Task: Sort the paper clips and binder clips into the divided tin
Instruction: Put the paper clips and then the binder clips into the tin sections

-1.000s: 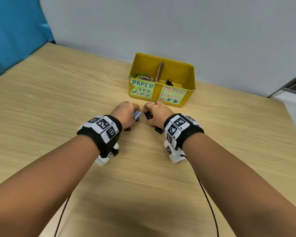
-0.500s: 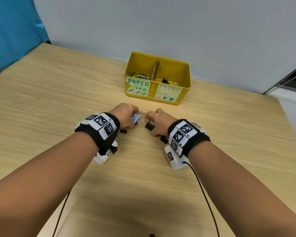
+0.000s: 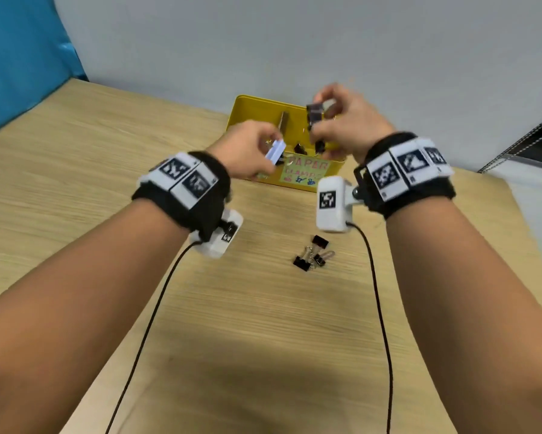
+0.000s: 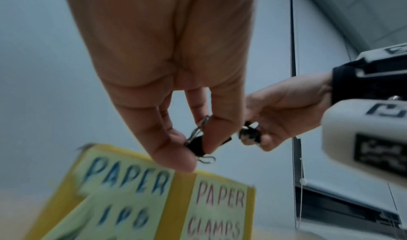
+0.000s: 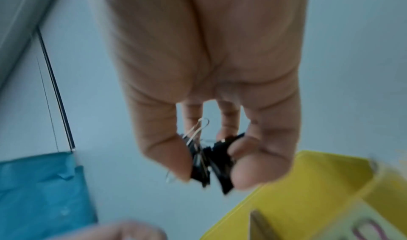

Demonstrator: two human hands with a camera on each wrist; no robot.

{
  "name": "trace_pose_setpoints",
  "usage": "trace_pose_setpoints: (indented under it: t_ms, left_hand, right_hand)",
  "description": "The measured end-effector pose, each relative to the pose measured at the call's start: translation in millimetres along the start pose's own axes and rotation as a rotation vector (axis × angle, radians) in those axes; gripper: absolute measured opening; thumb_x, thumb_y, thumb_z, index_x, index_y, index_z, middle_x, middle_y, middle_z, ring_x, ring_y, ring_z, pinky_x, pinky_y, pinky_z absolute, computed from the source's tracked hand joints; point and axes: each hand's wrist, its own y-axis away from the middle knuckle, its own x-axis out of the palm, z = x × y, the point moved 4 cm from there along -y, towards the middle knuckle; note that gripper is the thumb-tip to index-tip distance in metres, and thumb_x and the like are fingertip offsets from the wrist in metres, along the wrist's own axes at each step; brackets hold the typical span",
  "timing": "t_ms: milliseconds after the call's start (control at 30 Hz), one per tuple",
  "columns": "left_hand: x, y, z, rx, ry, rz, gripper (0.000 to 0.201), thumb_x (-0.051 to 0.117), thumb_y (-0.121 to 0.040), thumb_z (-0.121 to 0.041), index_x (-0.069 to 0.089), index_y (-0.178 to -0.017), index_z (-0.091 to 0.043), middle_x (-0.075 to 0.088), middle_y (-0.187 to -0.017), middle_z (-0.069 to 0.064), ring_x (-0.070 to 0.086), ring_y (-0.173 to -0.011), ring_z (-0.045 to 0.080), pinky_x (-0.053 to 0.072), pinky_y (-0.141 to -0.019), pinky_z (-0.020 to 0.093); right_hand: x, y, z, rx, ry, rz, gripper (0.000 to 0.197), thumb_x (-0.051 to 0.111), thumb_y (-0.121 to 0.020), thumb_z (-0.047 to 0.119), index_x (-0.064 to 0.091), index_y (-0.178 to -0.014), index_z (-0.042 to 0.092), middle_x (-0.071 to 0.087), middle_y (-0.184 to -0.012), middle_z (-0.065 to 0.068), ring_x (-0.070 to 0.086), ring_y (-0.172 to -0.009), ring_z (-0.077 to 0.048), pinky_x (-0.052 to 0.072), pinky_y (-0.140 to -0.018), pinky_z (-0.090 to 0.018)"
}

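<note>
Office-like room, pale wooden bench [image 3: 75, 158], plain grey wall [image 3: 294, 42], blue sheet [image 3: 19, 57] at left, window blind cord [image 4: 294, 104]

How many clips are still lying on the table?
3 black binder clips lie bunched on the table between the wrists. An arm may hide others.

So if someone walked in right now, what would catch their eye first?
Probably the yellow tin at the table's far edge, with both hands raised at it. The right hand grips black binder clips, the left hand pinches a pale one. A few more black clips lie on the table nearer the person.
</note>
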Motion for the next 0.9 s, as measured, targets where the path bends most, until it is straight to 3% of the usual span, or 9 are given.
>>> trace_pose_setpoints:
  t_ms: [133,267,400,467,533,600,667,733,900]
  left_hand:
    - [-8,-29,-40,0.074,-0.086,-0.095,0.05,0.065,-0.074,0.0,0.057,-0.121,-0.015,0.065,-0.109,0.012,0.06,-0.074,0.022,0.058,-0.068,0.035]
    - [1,-45,-51,0.075,-0.193,-0.108,0.052,0.066,-0.074,-0.004,0.056,-0.124,-0.015,0.064,-0.12,0.012,0.061,-0.086,0.026,0.052,-0.076,0.033]
    - [15,-35,-41,0.077,-0.309,-0.03,0.076,0.077,-0.071,-0.015,0.042,-0.138,-0.022,0.049,-0.138,0.01,0.048,-0.126,0.027,0.041,-0.101,0.034]
    - [19,-16,-27,0.041,-0.279,-0.053,0.074,0.079,-0.069,-0.017,0.045,-0.134,-0.022,0.045,-0.138,0.01,0.044,-0.128,0.027,0.039,-0.106,0.038]
    - [25,7,-11,-0.017,-0.257,-0.066,0.059,0.08,-0.068,-0.02,0.053,-0.121,-0.02,0.047,-0.13,0.009,0.047,-0.121,0.026,0.041,-0.103,0.04]
    - [32,29,7,-0.083,-0.259,-0.038,0.048,0.08,-0.068,-0.022,0.056,-0.109,-0.018,0.049,-0.124,0.008,0.05,-0.113,0.024,0.044,-0.098,0.038]
    - [38,46,25,-0.153,-0.319,0.041,0.048,0.079,-0.069,-0.024,0.055,-0.11,-0.018,0.048,-0.124,0.008,0.049,-0.112,0.024,0.044,-0.096,0.037]
    - [44,60,45,-0.255,-0.461,0.163,0.058,0.08,-0.068,-0.028,0.052,-0.118,-0.021,0.043,-0.128,0.008,0.042,-0.121,0.027,0.042,-0.099,0.041]
    - [50,71,73,-0.34,-0.588,0.295,0.05,0.076,-0.072,-0.017,0.053,-0.116,-0.015,0.044,-0.126,0.011,0.046,-0.115,0.029,0.047,-0.092,0.039]
  right_hand:
    - [-3,-22,-4,-0.006,0.191,-0.124,0.041,0.062,-0.078,0.0,0.06,-0.111,0.025,0.058,-0.1,-0.002,0.064,-0.102,-0.03,0.058,-0.079,-0.046]
    - [-1,-12,-26,0.002,0.348,-0.157,0.044,0.054,-0.083,0.002,0.062,-0.122,0.02,0.061,-0.128,-0.009,0.058,-0.118,-0.025,0.047,-0.101,-0.036]
    - [-3,19,-37,-0.109,0.49,-0.327,0.023,0.058,-0.082,0.009,0.068,-0.101,0.018,0.059,-0.111,-0.008,0.056,-0.099,-0.022,0.042,-0.089,-0.025]
    - [5,37,-48,-0.056,0.539,-0.203,0.015,0.065,-0.081,0.016,0.063,-0.095,0.019,0.053,-0.1,-0.003,0.051,-0.089,-0.018,0.044,-0.075,-0.024]
    - [22,55,-69,0.114,0.612,0.142,0.032,0.073,-0.076,0.027,0.059,-0.104,0.019,0.052,-0.103,-0.001,0.053,-0.093,-0.019,0.043,-0.066,-0.023]
    - [41,73,-91,0.302,0.758,0.439,0.062,0.077,-0.069,0.04,0.051,-0.122,0.02,0.049,-0.116,-0.002,0.054,-0.105,-0.022,0.049,-0.076,-0.031]
    - [53,80,-103,0.354,0.859,0.497,0.081,0.08,-0.061,0.048,0.044,-0.129,0.022,0.041,-0.133,-0.006,0.05,-0.118,-0.028,0.048,-0.094,-0.04]
    - [64,80,-107,0.317,0.884,0.477,0.085,0.083,-0.056,0.048,0.042,-0.126,0.022,0.036,-0.136,-0.009,0.048,-0.12,-0.032,0.046,-0.099,-0.045]
    - [78,77,-103,0.171,0.831,0.49,0.057,0.083,-0.064,0.023,0.055,-0.113,0.016,0.042,-0.117,-0.006,0.048,-0.095,-0.021,0.048,-0.08,-0.032]
